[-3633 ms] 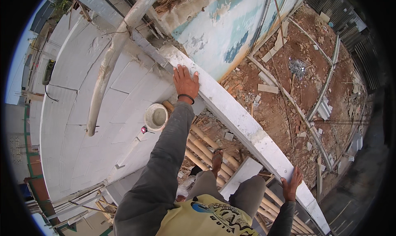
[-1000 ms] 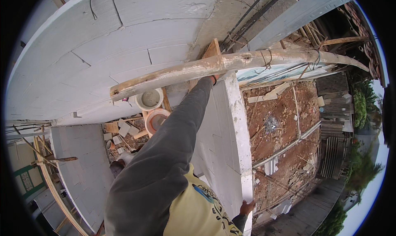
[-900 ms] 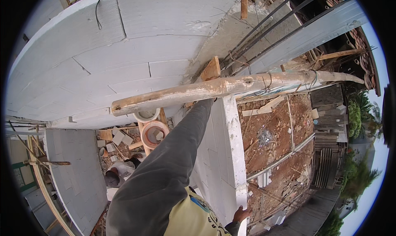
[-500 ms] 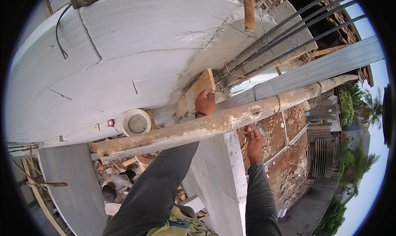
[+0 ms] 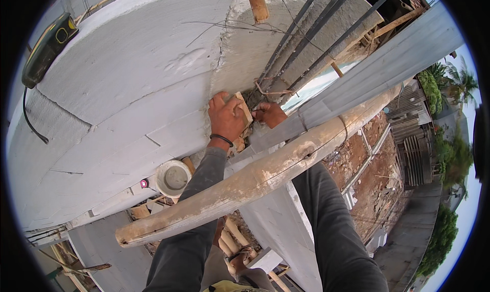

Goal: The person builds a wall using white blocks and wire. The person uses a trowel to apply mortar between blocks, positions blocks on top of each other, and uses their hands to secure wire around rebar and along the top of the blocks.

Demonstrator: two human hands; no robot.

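Note:
My left hand [image 5: 224,119] wraps over a short wooden board [image 5: 246,110] held against the rough grey end of the white block wall [image 5: 138,88]. Close to the board's other side is my right hand [image 5: 270,114], fingers curled together at the foot of several steel bars [image 5: 293,47]. Whatever those fingers pinch is hidden. Both my forearms pass under a thick bamboo pole [image 5: 255,182] that slants across the view. A bent tie wire [image 5: 273,92] sits around the bars just above my right hand.
A grey plank-like length [image 5: 367,78] runs beside the pole. Below the wall stand a round bucket [image 5: 173,179] of grey mix and a small pink-and-dark object [image 5: 144,183]. A corded black-and-yellow tool [image 5: 48,52] lies on the wall. Rubble-strewn ground [image 5: 377,174] lies far below right.
My right hand has come from beyond the pole up beside the board. My left hand now grips the board from its wall side. The whole view has shifted.

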